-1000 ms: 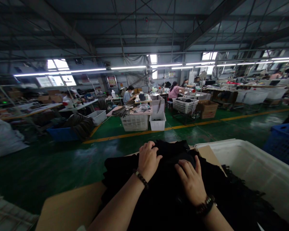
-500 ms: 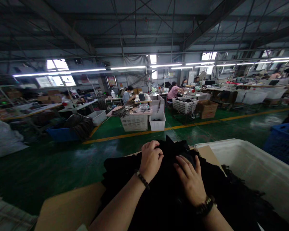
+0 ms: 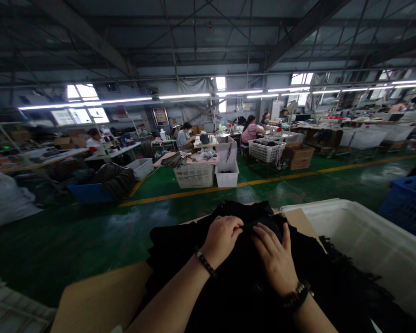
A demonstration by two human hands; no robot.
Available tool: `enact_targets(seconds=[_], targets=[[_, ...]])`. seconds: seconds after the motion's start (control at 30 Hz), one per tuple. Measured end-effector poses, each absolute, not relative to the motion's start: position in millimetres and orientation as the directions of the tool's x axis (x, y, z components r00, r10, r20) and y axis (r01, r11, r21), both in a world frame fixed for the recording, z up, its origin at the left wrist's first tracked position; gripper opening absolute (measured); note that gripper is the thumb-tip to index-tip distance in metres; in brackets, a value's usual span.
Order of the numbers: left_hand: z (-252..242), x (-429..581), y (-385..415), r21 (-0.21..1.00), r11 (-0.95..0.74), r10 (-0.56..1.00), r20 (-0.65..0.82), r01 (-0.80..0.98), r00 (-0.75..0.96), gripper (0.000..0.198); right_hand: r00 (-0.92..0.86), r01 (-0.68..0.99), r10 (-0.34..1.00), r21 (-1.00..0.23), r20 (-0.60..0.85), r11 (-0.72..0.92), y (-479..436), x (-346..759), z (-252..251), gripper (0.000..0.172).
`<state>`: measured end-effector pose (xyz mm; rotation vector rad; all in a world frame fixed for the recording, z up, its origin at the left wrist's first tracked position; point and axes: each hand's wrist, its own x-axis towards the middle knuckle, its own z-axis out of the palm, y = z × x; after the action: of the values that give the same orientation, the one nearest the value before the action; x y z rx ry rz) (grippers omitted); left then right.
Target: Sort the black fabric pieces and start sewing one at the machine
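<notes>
A heap of black fabric pieces (image 3: 235, 282) lies in front of me on a tan board. On its far part, my left hand (image 3: 223, 233) has its thumb and fingertips pinched together on an edge of black cloth. Just to the right, my right hand (image 3: 275, 256) lies with fingers spread on the dark fabric, its thumb side toward the left hand. Both wrists wear beaded bracelets. The cloth is so dark that single layers and folds hardly show.
The tan board (image 3: 100, 296) sticks out at the left of the heap. A large white bin (image 3: 374, 222) with dark pieces stands at right, a blue crate (image 3: 407, 203) beyond it. Across the green floor (image 3: 152, 217), several people sit at sewing tables among white bins (image 3: 227, 178).
My left hand has come down and slightly right, closer to the right hand, and a raised flap of black cloth has dropped flat. The right hand has hardly moved.
</notes>
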<state>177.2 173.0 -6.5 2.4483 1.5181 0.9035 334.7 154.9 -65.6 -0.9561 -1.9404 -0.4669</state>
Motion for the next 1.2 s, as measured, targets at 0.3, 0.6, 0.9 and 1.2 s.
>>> enact_targets(seconds=[0.3,0.6,0.9,1.2], targets=[[0,172,178,0.318,-0.322,0.912,0.358,0.892,0.202,0.009,-0.295,0.805,0.474,-0.051,0.830,0.591,152,338,-67,0.040],[0,183,188,0.163,-0.216,0.930,0.333,0.963,0.153,0.015,-0.313,0.806,0.480,-0.038,0.819,0.590,152,338,-65,0.037],[0,184,187,0.241,-0.364,0.885,0.390,0.900,0.254,0.013,-0.293,0.812,0.493,-0.059,0.819,0.580,152,336,-64,0.038],[-1,188,185,0.287,-0.372,0.895,0.361,0.883,0.260,0.021,-0.289,0.818,0.488,-0.052,0.824,0.573,151,335,-61,0.037]])
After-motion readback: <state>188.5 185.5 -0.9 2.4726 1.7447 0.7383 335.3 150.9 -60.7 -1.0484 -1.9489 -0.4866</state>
